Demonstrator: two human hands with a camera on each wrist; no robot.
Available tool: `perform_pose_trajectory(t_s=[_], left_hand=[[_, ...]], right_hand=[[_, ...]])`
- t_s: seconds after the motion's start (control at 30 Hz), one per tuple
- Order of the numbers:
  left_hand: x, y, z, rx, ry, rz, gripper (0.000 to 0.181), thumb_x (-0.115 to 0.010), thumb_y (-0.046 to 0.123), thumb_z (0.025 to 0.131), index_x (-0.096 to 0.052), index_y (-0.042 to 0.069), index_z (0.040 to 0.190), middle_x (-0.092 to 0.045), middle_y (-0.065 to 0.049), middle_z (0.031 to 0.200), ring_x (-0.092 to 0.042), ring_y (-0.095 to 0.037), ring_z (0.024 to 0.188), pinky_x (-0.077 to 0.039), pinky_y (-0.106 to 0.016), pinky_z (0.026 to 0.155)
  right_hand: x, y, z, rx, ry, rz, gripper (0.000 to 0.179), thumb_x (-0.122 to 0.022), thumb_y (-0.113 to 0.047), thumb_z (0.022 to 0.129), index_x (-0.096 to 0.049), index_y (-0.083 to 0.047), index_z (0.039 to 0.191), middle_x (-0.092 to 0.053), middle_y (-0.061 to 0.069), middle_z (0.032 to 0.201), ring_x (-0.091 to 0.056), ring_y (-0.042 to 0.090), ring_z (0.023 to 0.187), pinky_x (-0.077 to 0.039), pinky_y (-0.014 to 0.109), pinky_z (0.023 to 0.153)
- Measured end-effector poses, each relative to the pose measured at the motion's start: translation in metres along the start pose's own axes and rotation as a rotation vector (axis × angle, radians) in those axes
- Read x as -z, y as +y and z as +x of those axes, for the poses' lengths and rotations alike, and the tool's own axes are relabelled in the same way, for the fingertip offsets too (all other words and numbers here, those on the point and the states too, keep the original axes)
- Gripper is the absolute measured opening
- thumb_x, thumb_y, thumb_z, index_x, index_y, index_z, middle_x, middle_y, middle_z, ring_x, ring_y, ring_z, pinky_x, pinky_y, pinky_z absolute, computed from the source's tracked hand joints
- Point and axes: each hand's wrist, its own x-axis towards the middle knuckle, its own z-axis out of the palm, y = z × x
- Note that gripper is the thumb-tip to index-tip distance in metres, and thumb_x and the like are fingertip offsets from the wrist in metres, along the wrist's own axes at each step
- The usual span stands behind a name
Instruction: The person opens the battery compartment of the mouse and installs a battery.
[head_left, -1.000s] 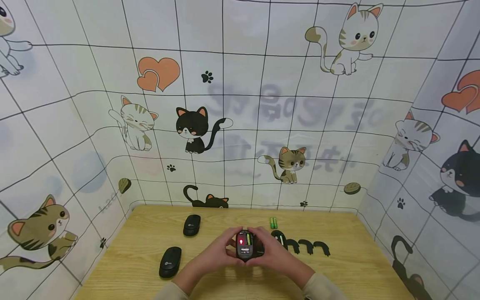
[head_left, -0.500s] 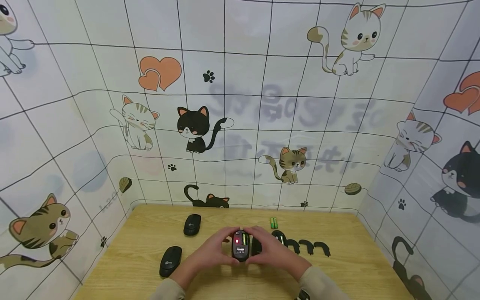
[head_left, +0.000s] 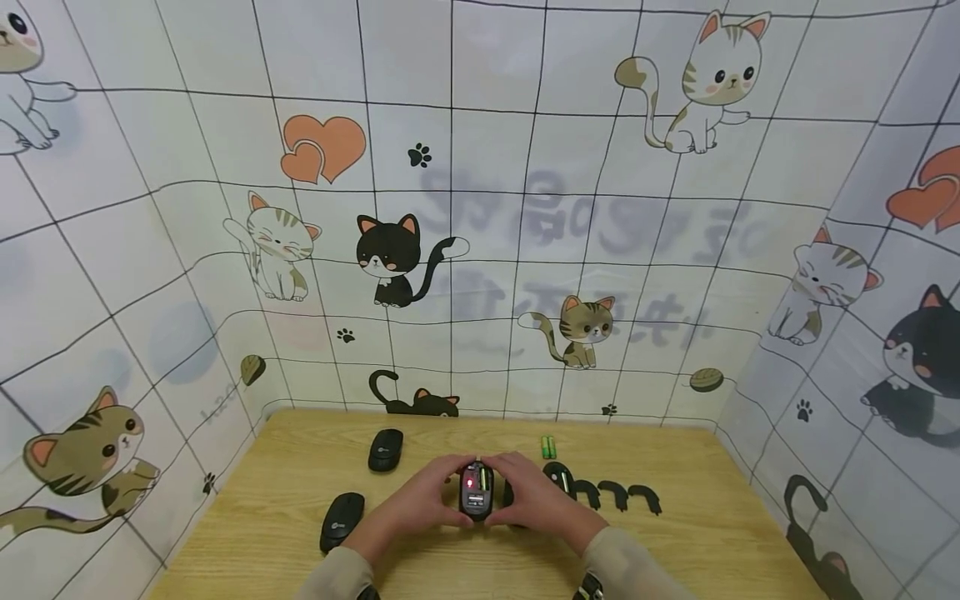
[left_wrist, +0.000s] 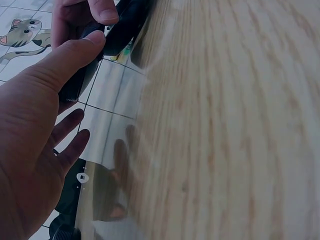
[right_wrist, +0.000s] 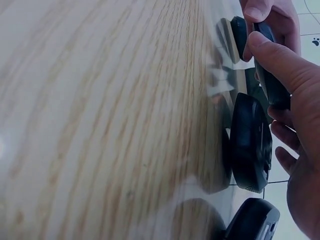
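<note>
A black computer mouse (head_left: 477,492) is held just above the table with its underside facing me. A red light glows on it beside an open slot with a battery in it. My left hand (head_left: 422,498) pinches its left side, thumb at the near end and fingers at the far end. From the other side my right hand (head_left: 542,497) grips it the same way. Both thumbs meet along the mouse (left_wrist: 80,82) in the left wrist view. Partly hidden behind the right hand, another dark mouse (head_left: 509,493) lies on the wood.
Two black mice, one farther (head_left: 385,451) and one nearer (head_left: 342,521), lie at left. Two green batteries (head_left: 548,447) lie at the back right. Below them are an overturned mouse (head_left: 558,477) and several curved black pieces (head_left: 613,493). A cat-print curtain (head_left: 480,250) encloses the table (head_left: 300,442).
Both hands have shifted slightly left with the mouse, opening a gap between it and the dark mouse on the table. The other things lie where they were.
</note>
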Motion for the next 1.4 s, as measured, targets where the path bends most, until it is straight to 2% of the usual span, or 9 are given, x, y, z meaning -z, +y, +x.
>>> perform_pose_trajectory(t_s=[0.53,0.87,1.4], left_hand=[[-0.010,-0.013,0.006,0.020,-0.011,0.083,0.101,-0.103,0.039,0.080,-0.051,0.013,0.163,-0.057,-0.003,0.159,-0.052,-0.027,0.148,-0.043,-0.052,0.124],[-0.012,-0.008,0.007,0.038,-0.040,0.113,0.100,-0.103,0.042,0.079,-0.055,0.013,0.161,-0.060,0.001,0.157,-0.054,-0.021,0.141,-0.045,-0.048,0.122],[-0.011,-0.006,0.006,0.051,-0.062,0.125,0.100,-0.101,0.046,0.081,-0.053,0.013,0.162,-0.058,0.001,0.158,-0.052,-0.022,0.143,-0.045,-0.049,0.123]], right_hand=[[-0.006,0.004,0.006,-0.043,-0.035,-0.056,0.094,-0.097,-0.050,0.084,-0.056,-0.016,0.161,-0.063,-0.004,0.149,-0.054,0.021,0.141,-0.046,0.052,0.121],[-0.009,0.004,0.006,-0.034,-0.054,-0.139,0.090,-0.097,-0.051,0.083,-0.060,-0.014,0.157,-0.065,-0.004,0.145,-0.055,0.020,0.139,-0.044,0.050,0.122],[-0.007,-0.001,0.005,-0.040,-0.061,-0.158,0.094,-0.097,-0.053,0.083,-0.058,-0.010,0.157,-0.065,0.002,0.148,-0.053,0.025,0.143,-0.038,0.056,0.127]])
